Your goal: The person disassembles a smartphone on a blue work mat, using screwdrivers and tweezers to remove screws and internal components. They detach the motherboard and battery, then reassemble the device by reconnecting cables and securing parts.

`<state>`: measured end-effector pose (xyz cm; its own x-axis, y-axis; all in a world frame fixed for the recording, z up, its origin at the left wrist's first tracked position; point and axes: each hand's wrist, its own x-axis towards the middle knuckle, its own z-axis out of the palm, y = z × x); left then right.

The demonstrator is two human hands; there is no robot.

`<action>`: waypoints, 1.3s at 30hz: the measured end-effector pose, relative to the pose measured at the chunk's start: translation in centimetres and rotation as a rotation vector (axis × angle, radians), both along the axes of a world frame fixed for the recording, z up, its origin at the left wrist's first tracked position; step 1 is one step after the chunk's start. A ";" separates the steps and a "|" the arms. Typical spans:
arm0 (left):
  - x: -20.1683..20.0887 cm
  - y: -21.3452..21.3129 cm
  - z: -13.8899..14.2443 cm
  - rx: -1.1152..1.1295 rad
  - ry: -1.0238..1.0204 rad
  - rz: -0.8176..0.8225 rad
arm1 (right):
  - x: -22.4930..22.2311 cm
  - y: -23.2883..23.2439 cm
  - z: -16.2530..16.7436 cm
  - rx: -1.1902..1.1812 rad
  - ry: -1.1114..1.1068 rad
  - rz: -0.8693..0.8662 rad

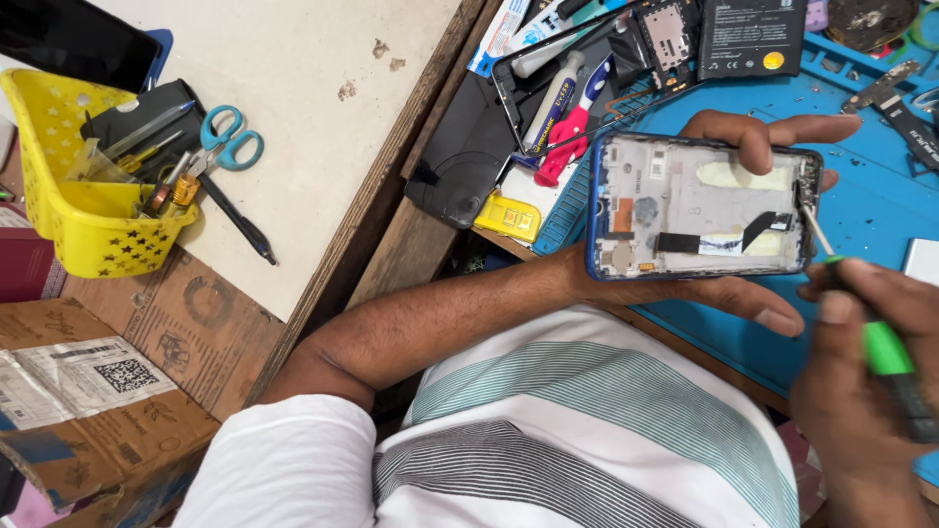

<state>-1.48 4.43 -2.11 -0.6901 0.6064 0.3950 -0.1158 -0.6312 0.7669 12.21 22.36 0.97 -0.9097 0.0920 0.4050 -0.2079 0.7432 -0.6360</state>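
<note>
My left hand (753,137) grips an opened phone (699,207) with a blue frame, back off, its grey inner plate and a black flex cable showing. Fingers wrap its far edge and the thumb lies along the near edge. My right hand (866,391) holds a screwdriver (861,313) with a green and black handle. Its metal tip touches the phone's right end near the corner. The phone is held above a blue work mat (880,210).
A yellow basket (83,220) of tools and blue-handled scissors (230,142) sit at left on a pale board. Glue tubes, a red and blue tool (572,127), a black battery (748,39) and phone parts crowd the mat's far side. Cardboard boxes (88,391) lie lower left.
</note>
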 end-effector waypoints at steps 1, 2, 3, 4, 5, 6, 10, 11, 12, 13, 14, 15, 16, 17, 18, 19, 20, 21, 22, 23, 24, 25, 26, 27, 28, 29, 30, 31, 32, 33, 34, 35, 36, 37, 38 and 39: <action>0.1 0.1 0.0 -0.002 0.007 0.012 | -0.2 0.0 0.4 0.175 0.031 0.038; 0.0 0.3 0.0 0.002 0.050 0.039 | -0.5 0.0 0.8 0.346 0.076 0.072; 0.0 0.3 0.0 -0.004 0.080 0.050 | -0.9 0.3 1.3 0.489 0.123 0.133; 0.0 0.4 0.0 -0.010 0.109 0.062 | -1.2 0.3 1.7 0.631 0.168 0.196; 0.0 0.2 -0.1 -0.025 0.125 0.057 | -1.3 0.0 1.9 0.670 0.199 0.176; -0.1 0.3 -0.1 -0.040 0.129 0.047 | -1.4 -0.2 2.1 0.711 0.232 0.156; 0.0 0.3 -0.1 -0.079 0.172 0.065 | -1.2 -0.4 1.8 0.466 0.107 0.088; 0.1 0.4 -0.1 -0.065 0.236 0.114 | -1.1 -0.4 1.6 0.364 0.067 0.060; 0.2 0.4 -0.2 -0.056 0.256 0.134 | -0.8 -0.6 1.2 0.251 0.037 0.022; 0.2 0.4 -0.2 -0.048 0.276 0.154 | -0.7 -0.7 1.0 0.132 0.011 0.010; 0.3 0.5 -0.2 -0.042 0.251 0.141 | -0.6 -0.7 0.8 0.012 -0.008 -0.005; 0.2 0.6 -0.2 -0.047 0.246 0.133 | -0.7 -0.7 0.7 -0.109 -0.017 0.003; 0.2 0.6 -0.2 -0.051 0.240 0.126 | -0.6 -0.8 0.7 -0.217 -0.033 -0.010; 0.1 0.6 -0.3 -0.066 0.250 0.126 | -0.7 -0.9 0.7 -0.326 -0.044 -0.026; 0.0 0.6 -0.3 -0.070 0.241 0.119 | -0.8 -1.0 0.7 -0.422 -0.065 -0.054; 0.0 0.7 -0.3 -0.074 0.232 0.112 | -0.8 -1.1 0.8 -0.452 -0.070 -0.057; 0.0 0.6 -0.4 -0.069 0.207 0.092 | -0.9 -1.2 0.9 -0.482 -0.076 -0.060; 0.0 0.6 -0.4 -0.071 0.199 0.087 | -0.8 -1.2 0.9 -0.443 -0.066 -0.039; 0.0 0.5 -0.5 -0.074 0.191 0.081 | -0.7 -1.1 0.9 -0.323 -0.042 -0.016; 0.0 0.5 -0.5 -0.084 0.201 0.089 | -0.6 -0.9 0.8 -0.205 -0.011 0.003; 0.0 0.6 -0.5 -0.073 0.211 0.100 | -0.3 -0.5 0.7 -0.007 0.032 0.027; 0.0 0.6 -0.4 -0.063 0.220 0.111 | 0.0 -0.1 0.4 0.093 0.047 0.048; 0.0 0.8 -0.3 -0.031 0.231 0.125 | 0.4 0.4 0.1 0.190 0.067 0.069; -0.2 0.8 -0.1 -0.024 0.238 0.125 | 0.8 1.1 -0.1 0.188 0.060 0.086; -0.3 0.8 0.1 -0.017 0.246 0.125 | 1.1 1.7 -0.5 0.113 0.039 0.068; -0.6 0.6 0.3 -0.034 0.249 0.113 | 1.4 2.3 -0.8 0.037 0.021 0.050; -0.5 0.3 0.5 -0.051 0.270 0.118 | 1.6 2.6 -1.3 -0.113 -0.015 0.000; -0.6 0.1 0.7 -0.068 0.292 0.123 | 1.7 2.8 -1.6 -0.128 -0.039 -0.046; -0.3 -0.5 0.9 -0.086 0.333 0.142 | 1.8 3.0 -1.8 -0.144 -0.064 -0.090; 0.1 -0.9 1.1 -0.130 0.347 0.125 | 1.8 3.0 -1.7 -0.026 -0.076 -0.133; 0.4 -1.3 1.3 -0.173 0.363 0.109 | 1.6 3.0 -1.7 -0.004 -0.077 -0.131; 0.8 -1.6 1.5 -0.241 0.353 0.059 | 1.5 2.7 -1.4 0.017 -0.078 -0.130; 0.9 -1.6 1.6 -0.270 0.364 0.034 | 1.0 2.5 -1.1 -0.059 -0.066 -0.084; 1.0 -1.6 1.7 -0.299 0.375 0.009 | 0.6 2.2 -0.6 -0.066 -0.056 -0.058; 1.0 -1.4 1.8 -0.287 0.408 0.007 | 0.1 1.9 -0.1 -0.074 -0.046 -0.032; 1.0 -1.3 1.9 -0.279 0.451 0.022 | -0.2 1.6 0.5 -0.010 -0.039 -0.026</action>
<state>-0.44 3.14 -0.22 -0.5025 0.7183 0.4811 0.2750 -0.3948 0.8767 12.04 23.95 1.52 -0.9220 0.1192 0.3683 -0.1638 0.7418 -0.6503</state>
